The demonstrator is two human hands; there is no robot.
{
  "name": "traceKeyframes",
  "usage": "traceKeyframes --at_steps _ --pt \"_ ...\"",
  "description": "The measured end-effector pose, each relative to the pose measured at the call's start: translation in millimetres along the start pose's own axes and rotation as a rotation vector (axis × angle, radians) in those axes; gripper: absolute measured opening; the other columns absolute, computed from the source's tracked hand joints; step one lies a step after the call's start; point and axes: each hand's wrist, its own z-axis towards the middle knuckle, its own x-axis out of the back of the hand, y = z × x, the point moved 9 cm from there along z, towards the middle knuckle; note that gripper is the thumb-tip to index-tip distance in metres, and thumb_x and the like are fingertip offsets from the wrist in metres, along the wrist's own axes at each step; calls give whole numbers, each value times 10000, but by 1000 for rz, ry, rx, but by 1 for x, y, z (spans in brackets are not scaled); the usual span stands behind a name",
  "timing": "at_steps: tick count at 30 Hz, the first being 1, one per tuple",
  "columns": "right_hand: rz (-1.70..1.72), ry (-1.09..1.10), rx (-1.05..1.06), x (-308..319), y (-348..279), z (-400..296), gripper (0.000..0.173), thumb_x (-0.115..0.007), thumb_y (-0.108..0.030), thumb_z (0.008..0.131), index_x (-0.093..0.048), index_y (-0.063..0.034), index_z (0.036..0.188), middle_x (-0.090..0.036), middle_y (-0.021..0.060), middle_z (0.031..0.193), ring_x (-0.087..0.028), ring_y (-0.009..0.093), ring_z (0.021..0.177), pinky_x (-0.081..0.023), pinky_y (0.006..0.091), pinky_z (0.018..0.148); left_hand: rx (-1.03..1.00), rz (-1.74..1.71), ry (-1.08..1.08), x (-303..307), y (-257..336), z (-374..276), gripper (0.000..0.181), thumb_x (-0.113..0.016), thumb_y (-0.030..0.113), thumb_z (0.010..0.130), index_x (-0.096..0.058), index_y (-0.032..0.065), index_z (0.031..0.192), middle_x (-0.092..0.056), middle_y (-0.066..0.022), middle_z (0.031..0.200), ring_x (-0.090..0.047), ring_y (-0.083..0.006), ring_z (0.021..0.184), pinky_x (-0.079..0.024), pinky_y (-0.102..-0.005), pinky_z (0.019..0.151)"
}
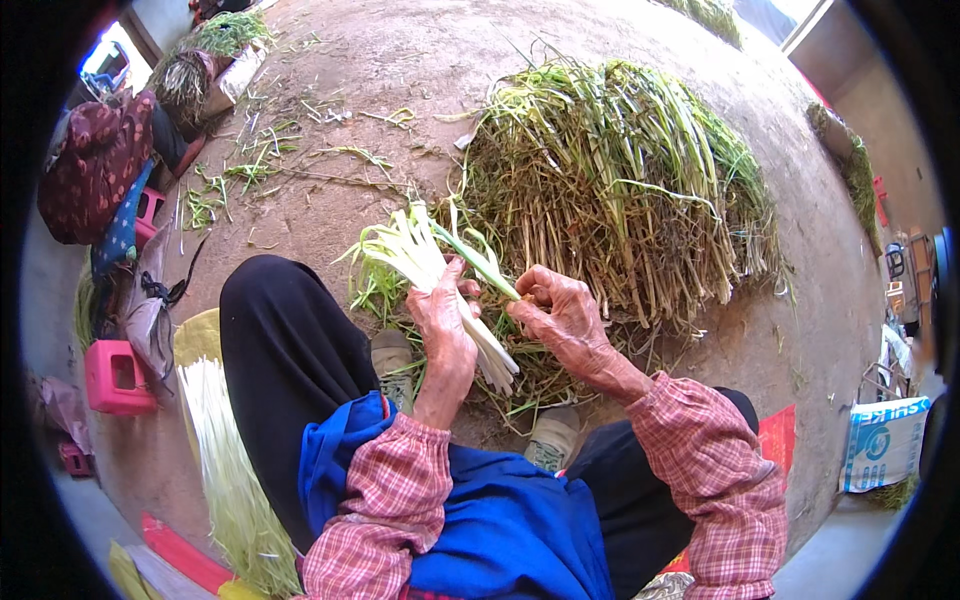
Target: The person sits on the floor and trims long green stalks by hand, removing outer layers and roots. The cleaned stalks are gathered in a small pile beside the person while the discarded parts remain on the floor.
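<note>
My left hand (444, 330) is closed around a bunch of pale, cleaned allium-like stalks (412, 251). Their white lower ends stick out beneath my palm, pointing down to the right. Between the thumb and fingertips of my right hand (566, 326) is the lower end of a single green stalk (480, 259), which slants up across the top of the bunch. Just beyond my right hand leans a large heap of uncleaned stalks (622, 195), with brown, dried sheaths and green tops. Stripped leaves (525, 405) lie on the floor between my shoes, under both hands.
Cleaned pale stalks (232, 465) lie in a long bundle beside my left leg. A pink plastic stool (120, 377) stands farther left, near a seated person (97, 165). Leaf scraps (259, 169) litter the earthen floor. A printed white-and-blue sack (883, 446) is at the far right.
</note>
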Motion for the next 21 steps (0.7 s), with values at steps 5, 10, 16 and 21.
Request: traceKeyframes --at_steps 5,10,16,21 --pt "112 -131 -114 -10 3 -5 181 -590 -200 775 -593 -35 852 -605 96 634 -595 205 560 -456 315 543 75 -7 -48 -7 -7 0 198 -623 68 796 -540 29 972 -613 -48 751 -517 -88 500 -369 -189 354" --pt "-101 -69 -65 4 -2 7 336 -557 -369 816 -608 -42 877 -627 75 699 -609 200 640 -464 332 589 41 60 -69 -14 -6 -3 182 -643 28 764 -557 20 924 -600 -50 692 -518 -92 475 -380 -193 329" --pt "164 -238 -153 -12 7 10 393 -590 -394 810 -636 -38 971 -648 95 733 -621 149 633 -469 282 540 36 238 -130 -23 -12 -13 174 -681 60 735 -590 59 882 -587 18 681 -457 -33 471 -300 -172 367" --pt "462 -183 -205 -15 11 11 282 -507 -248 881 -646 -13 950 -644 43 695 -609 85 593 -467 210 539 36 187 -133 -26 -8 -14 149 -674 58 739 -592 44 863 -589 21 672 -459 -26 474 -296 -162 368"
